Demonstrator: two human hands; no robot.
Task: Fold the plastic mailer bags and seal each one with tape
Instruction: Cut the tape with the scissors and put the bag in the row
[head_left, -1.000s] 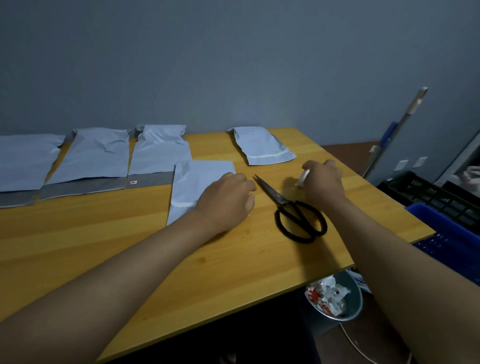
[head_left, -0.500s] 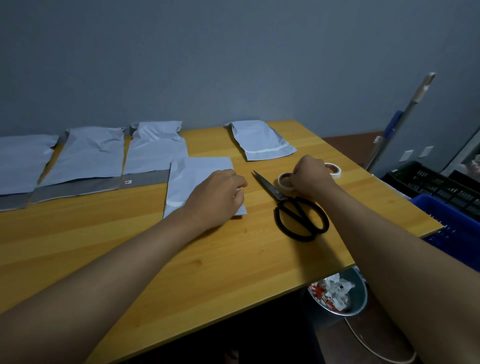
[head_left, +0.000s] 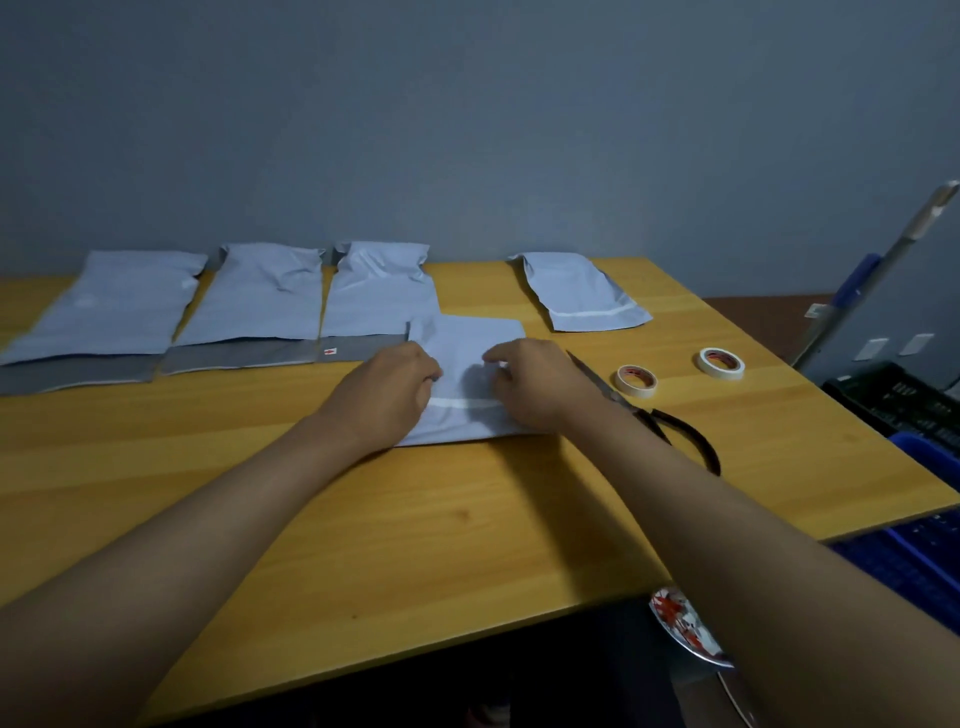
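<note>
Near the middle of the wooden bench (head_left: 467, 545) lies a folded mailer bag (head_left: 467, 358), pale blue-white plastic, its long axis running away from the person toward the wall, the near short edge close to the wrists. A white strip crosses it from side to side, near that edge. Its far left corner overlaps the grey flap of the neighbouring bag.

Both hands rest on this bag. The left hand (head_left: 384, 395) sits on its left edge with the fingers curled under; whether its grip pinches the plastic cannot be told. The right hand (head_left: 540, 384) lies on the right half, fingers bent and fingertips down on the surface; its grip likewise cannot be made out.

Along the back of the bench three unfolded mailer bags (head_left: 260, 301) lie side by side, long axes also pointing to the wall, each with a darker grey flap open at the near end. A fourth, sealed mailer bag (head_left: 582, 296) lies apart at the right rear, slightly angled, a white strip across its near end.

Black scissors (head_left: 675, 426) lie just right of the right wrist, blades pointing toward the wall, partly hidden by the forearm. Two tape rolls (head_left: 637, 381) lie flat beyond them, near each other but not touching.
</note>
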